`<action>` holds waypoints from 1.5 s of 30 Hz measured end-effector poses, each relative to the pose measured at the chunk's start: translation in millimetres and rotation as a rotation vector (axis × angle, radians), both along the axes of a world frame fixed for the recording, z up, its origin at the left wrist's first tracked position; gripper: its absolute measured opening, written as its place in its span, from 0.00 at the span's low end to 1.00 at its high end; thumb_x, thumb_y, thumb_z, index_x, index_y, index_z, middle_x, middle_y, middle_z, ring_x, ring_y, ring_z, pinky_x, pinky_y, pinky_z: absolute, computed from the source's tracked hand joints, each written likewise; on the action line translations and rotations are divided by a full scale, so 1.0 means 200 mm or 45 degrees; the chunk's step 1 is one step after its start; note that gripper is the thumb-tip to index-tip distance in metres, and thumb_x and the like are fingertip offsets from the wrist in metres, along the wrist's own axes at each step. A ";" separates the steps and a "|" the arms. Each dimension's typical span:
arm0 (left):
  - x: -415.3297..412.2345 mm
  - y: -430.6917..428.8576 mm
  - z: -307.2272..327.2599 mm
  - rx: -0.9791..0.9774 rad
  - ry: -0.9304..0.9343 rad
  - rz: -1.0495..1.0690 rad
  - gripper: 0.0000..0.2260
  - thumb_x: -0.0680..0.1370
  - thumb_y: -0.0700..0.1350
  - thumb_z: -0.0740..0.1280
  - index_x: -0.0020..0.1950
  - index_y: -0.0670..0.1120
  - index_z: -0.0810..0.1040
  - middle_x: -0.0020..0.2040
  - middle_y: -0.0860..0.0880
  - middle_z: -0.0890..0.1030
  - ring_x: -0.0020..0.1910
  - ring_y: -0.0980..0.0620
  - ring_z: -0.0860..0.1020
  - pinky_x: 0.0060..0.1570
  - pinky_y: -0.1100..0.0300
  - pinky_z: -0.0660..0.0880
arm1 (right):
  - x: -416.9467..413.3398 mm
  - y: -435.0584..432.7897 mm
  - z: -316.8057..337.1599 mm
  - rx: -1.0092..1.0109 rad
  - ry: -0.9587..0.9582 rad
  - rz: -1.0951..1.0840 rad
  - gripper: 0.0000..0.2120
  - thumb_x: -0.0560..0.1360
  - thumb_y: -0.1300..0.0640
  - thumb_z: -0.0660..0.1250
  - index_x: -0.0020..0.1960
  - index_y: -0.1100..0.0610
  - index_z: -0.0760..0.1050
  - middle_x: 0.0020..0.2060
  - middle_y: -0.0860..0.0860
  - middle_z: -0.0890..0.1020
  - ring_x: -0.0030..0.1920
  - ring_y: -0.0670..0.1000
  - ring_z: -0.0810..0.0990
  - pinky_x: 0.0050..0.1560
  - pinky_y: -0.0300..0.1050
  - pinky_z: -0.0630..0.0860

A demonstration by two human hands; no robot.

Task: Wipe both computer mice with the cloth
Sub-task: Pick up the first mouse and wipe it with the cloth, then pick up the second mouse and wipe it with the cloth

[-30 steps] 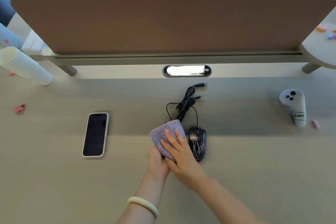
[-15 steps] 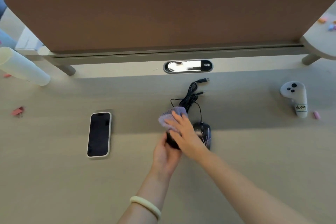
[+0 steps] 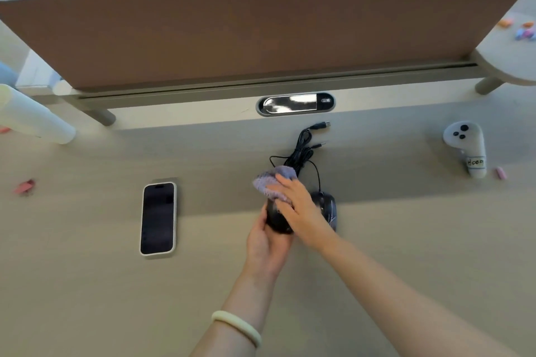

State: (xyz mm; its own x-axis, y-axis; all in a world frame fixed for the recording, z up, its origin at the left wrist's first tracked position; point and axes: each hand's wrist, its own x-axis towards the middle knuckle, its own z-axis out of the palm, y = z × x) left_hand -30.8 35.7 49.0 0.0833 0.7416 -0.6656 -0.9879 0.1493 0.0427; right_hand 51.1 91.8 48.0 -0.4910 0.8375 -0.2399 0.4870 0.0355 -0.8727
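Near the centre of the frame, left hand cupped round the near end and left flank of a black mouse, holding it on or just above the worktop; cannot tell which. Right hand laid flat over the mouse's far half, fingers spread and pressing a lavender cloth against it, not clenched. Cloth bunched past the fingertips toward the top of the frame, covering the mouse's front. Long axis of the held mouse running roughly up-and-down in the frame, leaning a little to the upper left.

Second mouse, black with a pale branching pattern, lying just right of the first, partly hidden behind the right hand and seemingly touching it. Long axis again near vertical in the frame. Judged from position: right hand, with the cloth, nearer to this one, so only a short shift rightward needed for the second wipe. Cables from both mice tangled above, plugs loose near the grommet.

Readable writing: only a handwritten label on the white controller at the right edge, something like "Hoog"; not certain. Phone left of centre, screen dark. No brand legible on either mouse.
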 end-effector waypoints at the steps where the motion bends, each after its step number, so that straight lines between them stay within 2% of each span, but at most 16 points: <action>1: -0.01 0.00 0.00 -0.005 -0.012 -0.003 0.16 0.67 0.39 0.70 0.53 0.35 0.78 0.49 0.37 0.83 0.47 0.43 0.83 0.43 0.51 0.81 | 0.02 -0.08 0.02 0.100 0.010 0.056 0.18 0.76 0.56 0.57 0.65 0.54 0.69 0.72 0.49 0.61 0.74 0.53 0.49 0.73 0.45 0.45; 2: -0.02 0.00 0.00 -0.008 -0.010 -0.024 0.18 0.65 0.40 0.72 0.53 0.34 0.79 0.47 0.37 0.84 0.45 0.43 0.83 0.41 0.53 0.82 | 0.05 -0.17 0.02 0.205 0.030 0.130 0.19 0.76 0.54 0.56 0.66 0.53 0.68 0.73 0.45 0.58 0.74 0.51 0.46 0.72 0.41 0.42; 5: -0.01 -0.01 -0.04 -0.100 0.031 -0.080 0.17 0.72 0.47 0.61 0.50 0.35 0.80 0.45 0.39 0.84 0.44 0.45 0.84 0.43 0.56 0.81 | 0.12 -0.33 0.00 0.319 0.041 0.222 0.20 0.77 0.50 0.53 0.69 0.48 0.64 0.72 0.31 0.48 0.74 0.47 0.40 0.71 0.37 0.38; 7: 0.00 -0.02 -0.05 -0.120 0.029 -0.030 0.17 0.74 0.45 0.58 0.50 0.35 0.80 0.46 0.39 0.84 0.44 0.45 0.84 0.42 0.56 0.81 | 0.11 -0.27 -0.01 0.349 -0.001 0.202 0.20 0.77 0.50 0.54 0.68 0.48 0.64 0.73 0.32 0.49 0.74 0.48 0.40 0.71 0.37 0.38; 9: 0.02 -0.02 -0.03 -0.090 0.045 0.027 0.16 0.71 0.43 0.58 0.46 0.36 0.82 0.44 0.39 0.85 0.42 0.45 0.84 0.37 0.56 0.81 | 0.06 -0.16 -0.02 0.307 0.000 0.134 0.19 0.77 0.52 0.54 0.67 0.52 0.66 0.73 0.43 0.57 0.74 0.52 0.46 0.71 0.38 0.42; 11: 0.03 -0.02 -0.01 -0.022 0.085 0.027 0.17 0.71 0.43 0.57 0.48 0.38 0.82 0.46 0.39 0.85 0.45 0.44 0.83 0.40 0.53 0.81 | 0.02 -0.02 0.02 0.028 0.068 -0.028 0.17 0.78 0.57 0.56 0.67 0.55 0.66 0.69 0.52 0.66 0.72 0.53 0.58 0.68 0.39 0.52; 14: 0.02 -0.03 0.01 0.038 0.154 0.017 0.18 0.73 0.43 0.56 0.58 0.38 0.77 0.53 0.38 0.83 0.52 0.41 0.81 0.49 0.47 0.79 | 0.03 0.08 0.09 -0.168 0.110 -0.126 0.12 0.79 0.57 0.57 0.58 0.48 0.74 0.59 0.48 0.77 0.61 0.47 0.72 0.59 0.37 0.66; 17: 0.00 -0.02 -0.03 0.002 0.144 0.029 0.18 0.77 0.42 0.53 0.61 0.39 0.75 0.58 0.37 0.80 0.59 0.39 0.77 0.59 0.46 0.73 | 0.09 0.10 0.18 -0.250 0.209 -0.304 0.15 0.79 0.57 0.56 0.45 0.39 0.75 0.46 0.38 0.81 0.52 0.42 0.77 0.49 0.31 0.72; 19: 0.00 -0.01 -0.06 -0.069 0.181 0.064 0.18 0.79 0.42 0.51 0.57 0.42 0.79 0.55 0.40 0.82 0.58 0.44 0.78 0.60 0.50 0.71 | 0.17 0.12 0.19 -0.302 0.302 -0.464 0.14 0.80 0.56 0.55 0.48 0.41 0.76 0.46 0.40 0.82 0.50 0.43 0.78 0.46 0.31 0.74; 22: 0.00 0.00 -0.13 -0.169 0.400 0.080 0.17 0.80 0.42 0.51 0.56 0.43 0.78 0.45 0.47 0.86 0.49 0.51 0.81 0.53 0.58 0.74 | 0.29 0.19 0.20 -0.564 0.539 -0.820 0.11 0.80 0.56 0.55 0.51 0.51 0.76 0.50 0.53 0.81 0.50 0.50 0.80 0.50 0.45 0.76; 24: 0.01 0.00 -0.14 -0.182 0.518 0.092 0.16 0.80 0.41 0.50 0.64 0.41 0.71 0.50 0.47 0.82 0.53 0.52 0.76 0.53 0.60 0.71 | 0.37 0.21 0.20 -0.677 0.717 -0.934 0.11 0.80 0.58 0.55 0.54 0.54 0.75 0.51 0.54 0.81 0.50 0.51 0.80 0.51 0.46 0.76; 27: 0.04 0.00 -0.13 -0.208 0.711 0.085 0.17 0.81 0.39 0.48 0.67 0.38 0.66 0.60 0.44 0.74 0.56 0.50 0.73 0.53 0.59 0.70 | 0.46 0.20 0.21 -0.660 0.752 -0.940 0.11 0.80 0.58 0.54 0.54 0.55 0.75 0.49 0.54 0.82 0.47 0.49 0.82 0.48 0.45 0.77; 32: 0.04 -0.01 -0.15 -0.403 1.149 -0.043 0.17 0.81 0.38 0.52 0.68 0.37 0.65 0.69 0.40 0.69 0.66 0.46 0.68 0.65 0.56 0.64 | 0.52 0.16 0.19 -0.679 0.714 -0.950 0.10 0.79 0.57 0.55 0.54 0.55 0.75 0.48 0.53 0.82 0.47 0.49 0.82 0.51 0.48 0.76; 36: 0.07 -0.02 -0.10 -0.452 1.445 -0.152 0.17 0.80 0.38 0.54 0.68 0.38 0.66 0.68 0.43 0.70 0.64 0.51 0.68 0.62 0.63 0.62 | 0.56 0.15 0.20 -0.692 0.735 -0.936 0.10 0.80 0.57 0.55 0.51 0.53 0.75 0.48 0.52 0.82 0.48 0.49 0.82 0.53 0.48 0.76; 42: 0.11 -0.16 -0.11 -0.481 1.620 -0.224 0.20 0.79 0.41 0.57 0.71 0.41 0.62 0.72 0.45 0.65 0.70 0.50 0.63 0.67 0.61 0.58 | 0.65 0.14 0.22 -0.678 0.741 -0.927 0.11 0.80 0.57 0.55 0.52 0.53 0.75 0.50 0.53 0.82 0.51 0.51 0.81 0.54 0.49 0.75; 45: 0.25 -0.23 -0.09 -0.351 1.998 -0.329 0.24 0.75 0.41 0.65 0.70 0.43 0.64 0.68 0.50 0.68 0.69 0.50 0.65 0.68 0.60 0.58 | 0.70 0.14 0.22 -0.682 0.765 -0.947 0.11 0.80 0.57 0.54 0.52 0.52 0.76 0.50 0.53 0.82 0.48 0.48 0.82 0.52 0.48 0.76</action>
State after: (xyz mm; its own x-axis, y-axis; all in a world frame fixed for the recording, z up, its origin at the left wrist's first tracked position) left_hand 19.8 -10.2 31.6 -0.6765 0.6658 -0.3147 0.0534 0.4705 0.8808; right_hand 191.6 120.2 91.1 -0.0647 0.8315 -0.5518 -0.2806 -0.5458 -0.7895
